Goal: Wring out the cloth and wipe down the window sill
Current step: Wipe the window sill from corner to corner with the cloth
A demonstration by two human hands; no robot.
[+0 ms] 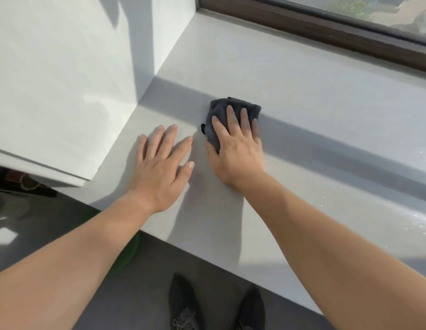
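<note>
Folded dark grey cloth [233,115] on pale window sill [302,96]

The pale grey window sill [302,96] is being lit by the sun. A dark cloth [219,110] is being pressed flat on it by the right hand [238,148]. The left hand [159,167] is being rested flat nearer the front left corner.

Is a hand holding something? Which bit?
Nothing is gripped. The right hand presses flat on top of the dark grey cloth; the left hand lies bare on the pale sill.
</note>
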